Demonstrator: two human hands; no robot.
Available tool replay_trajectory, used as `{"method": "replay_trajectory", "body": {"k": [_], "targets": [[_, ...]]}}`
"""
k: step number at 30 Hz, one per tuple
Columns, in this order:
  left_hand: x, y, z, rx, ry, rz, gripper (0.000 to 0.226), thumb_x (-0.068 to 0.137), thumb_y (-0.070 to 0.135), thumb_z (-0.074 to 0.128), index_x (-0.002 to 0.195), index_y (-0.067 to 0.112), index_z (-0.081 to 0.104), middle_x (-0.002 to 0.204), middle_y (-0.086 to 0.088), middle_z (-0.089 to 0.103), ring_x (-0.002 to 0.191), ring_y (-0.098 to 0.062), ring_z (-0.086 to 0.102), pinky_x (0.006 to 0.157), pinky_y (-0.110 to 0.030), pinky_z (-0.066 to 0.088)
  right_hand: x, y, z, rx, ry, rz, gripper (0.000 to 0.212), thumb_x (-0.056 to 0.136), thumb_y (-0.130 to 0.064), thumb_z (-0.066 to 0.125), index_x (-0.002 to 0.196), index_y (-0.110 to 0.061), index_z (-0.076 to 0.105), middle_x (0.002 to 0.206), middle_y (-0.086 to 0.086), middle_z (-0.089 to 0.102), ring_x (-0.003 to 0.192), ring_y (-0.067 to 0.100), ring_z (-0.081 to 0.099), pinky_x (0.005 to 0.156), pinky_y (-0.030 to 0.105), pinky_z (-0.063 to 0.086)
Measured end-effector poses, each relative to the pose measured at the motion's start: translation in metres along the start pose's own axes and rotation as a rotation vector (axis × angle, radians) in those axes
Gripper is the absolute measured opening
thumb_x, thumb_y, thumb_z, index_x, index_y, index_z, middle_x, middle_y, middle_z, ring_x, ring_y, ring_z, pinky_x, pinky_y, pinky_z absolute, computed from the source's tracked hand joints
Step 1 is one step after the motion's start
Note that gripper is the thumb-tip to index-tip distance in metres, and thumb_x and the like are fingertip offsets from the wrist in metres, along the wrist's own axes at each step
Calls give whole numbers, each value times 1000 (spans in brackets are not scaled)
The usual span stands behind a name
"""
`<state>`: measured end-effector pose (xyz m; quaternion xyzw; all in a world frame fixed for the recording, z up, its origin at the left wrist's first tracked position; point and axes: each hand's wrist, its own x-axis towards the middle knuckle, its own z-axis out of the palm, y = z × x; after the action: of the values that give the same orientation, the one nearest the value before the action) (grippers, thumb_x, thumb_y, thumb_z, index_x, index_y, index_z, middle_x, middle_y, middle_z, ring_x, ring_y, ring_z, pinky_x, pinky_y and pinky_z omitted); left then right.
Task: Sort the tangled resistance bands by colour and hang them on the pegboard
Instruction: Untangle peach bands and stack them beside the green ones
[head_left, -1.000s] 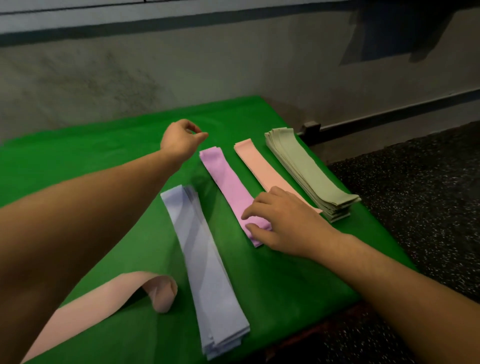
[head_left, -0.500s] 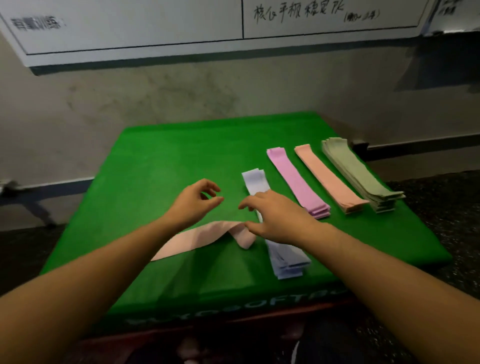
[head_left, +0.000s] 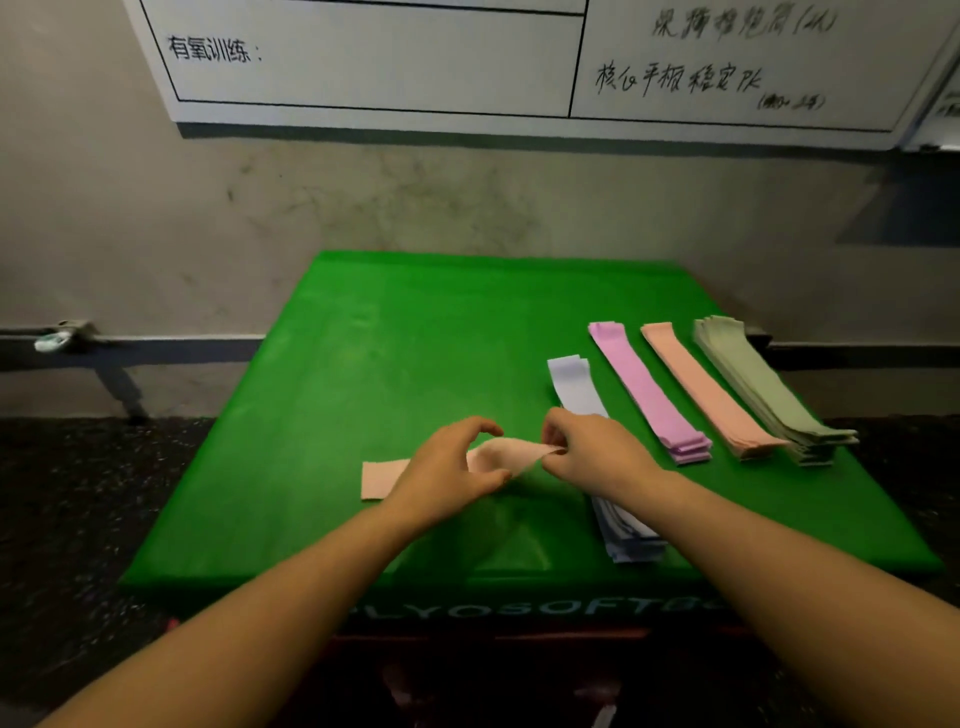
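Green mat (head_left: 363, 364), hands (head_left: 447, 478) (head_left: 597, 457) perhaps pinching loose peach band (head_left: 379, 480).
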<state>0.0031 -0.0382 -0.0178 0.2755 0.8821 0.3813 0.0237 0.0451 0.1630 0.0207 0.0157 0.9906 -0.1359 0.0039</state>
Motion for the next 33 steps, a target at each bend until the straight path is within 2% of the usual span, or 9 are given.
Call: {"method": "replay_trajectory", "body": {"k": [3,8,13,18,21,23,26,29,33], "targets": [[2,16,2,-7,-64,59,62,77,38,79,132,26,53,132,3,62,118,-15,58,100,-32,45,-9,-11,-15,37,149,-86,15,85,-35,63,97,-25,63,92,-1,72,84,23,63,63,30,39],[-4,52,-7,-270,48,84,27,87,21,62,112,32,58,106,6,71,99,-9,67,89,-31,53,-28,-25,-44,155,255,-293,12,85,-27,66,94,-22,71,84,-3,69,78,17,61,68,36,48],[-14,85,-29,-507,92,75,31,97,-4,53,105,26,58,102,8,67,88,7,61,84,-16,47,-48,-30,-73,579,284,-250,6,88,-20,73,93,-18,74,80,-8,66,72,2,55,70,23,43],[-26,116,-45,-584,-13,76,34,97,-8,47,111,21,57,108,0,66,95,-1,59,92,-25,47,-67,-25,-97,786,310,-157,5,88,-21,74,91,-18,75,78,-8,67,72,4,55,67,15,41],[-34,144,-47,-645,-32,113,35,99,-5,46,120,22,56,114,4,67,100,1,63,89,-20,50,-81,-26,-111,971,322,-155,6,86,-15,74,87,-21,73,80,-6,71,74,1,59,71,12,45],[-37,164,-47,-714,-19,112,26,102,6,47,119,23,58,112,4,69,100,-5,67,87,-28,55,-90,-26,-121,1082,341,-152,6,86,-11,74,87,-17,72,79,-5,69,73,0,59,69,13,45],[-32,190,-43,-713,36,106,22,103,15,47,112,25,64,117,-3,70,113,-25,64,100,-48,51,-103,-18,-130,1194,366,-126,8,88,-14,72,91,-19,67,76,-8,66,68,1,57,62,17,44],[-21,214,-37,-736,49,72,18,104,17,46,107,21,64,110,-6,71,102,-21,66,99,-51,49,-119,0,-129,1269,292,-97,19,89,-23,70,106,-18,61,88,0,70,79,11,65,72,32,52],[-2,249,-19,-909,8,-7,19,106,15,41,104,18,60,94,-8,68,89,-21,64,93,-47,51,-142,36,-112,1205,184,-43,17,92,-18,66,109,-15,63,93,-2,73,85,6,68,70,22,54]]}}
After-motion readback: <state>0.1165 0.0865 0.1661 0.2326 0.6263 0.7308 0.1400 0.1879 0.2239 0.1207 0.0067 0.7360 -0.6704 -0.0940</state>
